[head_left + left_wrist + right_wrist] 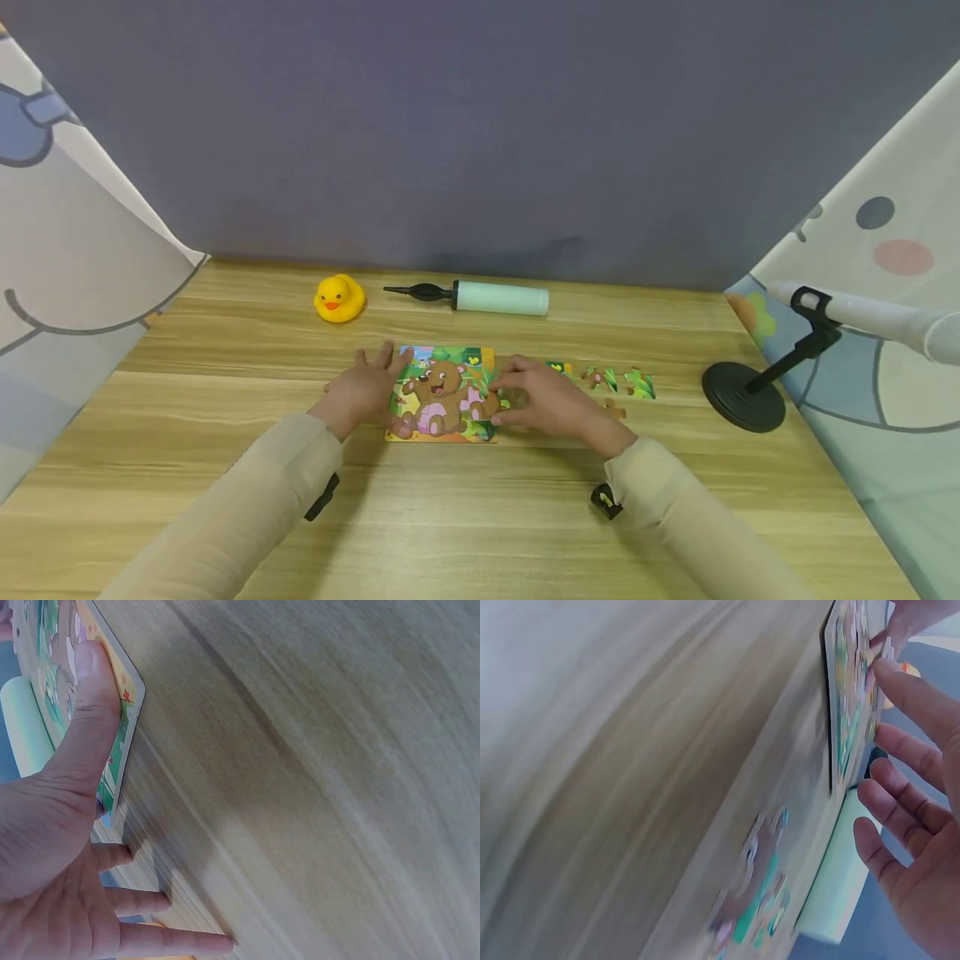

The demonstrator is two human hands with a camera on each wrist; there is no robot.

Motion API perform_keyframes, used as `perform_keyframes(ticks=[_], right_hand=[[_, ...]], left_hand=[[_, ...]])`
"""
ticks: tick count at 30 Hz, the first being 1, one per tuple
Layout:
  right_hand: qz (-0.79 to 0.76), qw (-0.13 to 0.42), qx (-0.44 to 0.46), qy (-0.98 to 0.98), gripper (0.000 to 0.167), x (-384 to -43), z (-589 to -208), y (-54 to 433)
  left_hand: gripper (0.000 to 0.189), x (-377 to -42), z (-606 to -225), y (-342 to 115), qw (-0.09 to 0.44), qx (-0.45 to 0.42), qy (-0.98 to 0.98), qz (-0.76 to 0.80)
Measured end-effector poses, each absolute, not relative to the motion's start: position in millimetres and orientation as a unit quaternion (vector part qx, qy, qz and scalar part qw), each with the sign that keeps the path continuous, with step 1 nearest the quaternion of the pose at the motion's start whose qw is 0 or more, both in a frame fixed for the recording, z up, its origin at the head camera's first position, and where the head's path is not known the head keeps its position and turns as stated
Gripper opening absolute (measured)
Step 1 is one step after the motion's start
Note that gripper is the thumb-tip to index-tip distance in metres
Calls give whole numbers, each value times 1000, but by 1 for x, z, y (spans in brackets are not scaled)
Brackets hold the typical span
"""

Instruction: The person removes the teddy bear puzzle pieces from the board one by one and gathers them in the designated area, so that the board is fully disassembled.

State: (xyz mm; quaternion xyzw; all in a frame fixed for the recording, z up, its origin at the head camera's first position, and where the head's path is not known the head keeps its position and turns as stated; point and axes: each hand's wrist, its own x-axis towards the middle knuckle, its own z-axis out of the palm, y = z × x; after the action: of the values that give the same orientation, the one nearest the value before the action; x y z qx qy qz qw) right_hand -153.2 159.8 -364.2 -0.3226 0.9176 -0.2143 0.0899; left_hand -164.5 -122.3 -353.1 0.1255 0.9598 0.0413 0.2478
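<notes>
A wood-grained table [450, 525] meets a dark grey wall [465, 150]. We see the bear puzzle [442, 417] flat near the table's middle and take it as our clock's centre. At nine o'clock the left hand [360, 392] spreads its fingers loose, thumb resting on the puzzle. At three the right hand [551, 400] bends thumb and index finger by the edge; we cannot tell whether they pinch anything. Beyond it, also at three, lie loose pieces [641, 385], then a black stand [742, 400]; a yellow duck [340, 300] sits at ten, a pump [501, 298] just past twelve.
</notes>
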Motion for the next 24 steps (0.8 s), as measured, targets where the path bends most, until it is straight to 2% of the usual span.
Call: perform_keyframes(ticks=[24], right_hand=[[-226,50,-272,934,46,-132,-353,261]], left_hand=[[125,-164,-355,-124,241,128,961,49]])
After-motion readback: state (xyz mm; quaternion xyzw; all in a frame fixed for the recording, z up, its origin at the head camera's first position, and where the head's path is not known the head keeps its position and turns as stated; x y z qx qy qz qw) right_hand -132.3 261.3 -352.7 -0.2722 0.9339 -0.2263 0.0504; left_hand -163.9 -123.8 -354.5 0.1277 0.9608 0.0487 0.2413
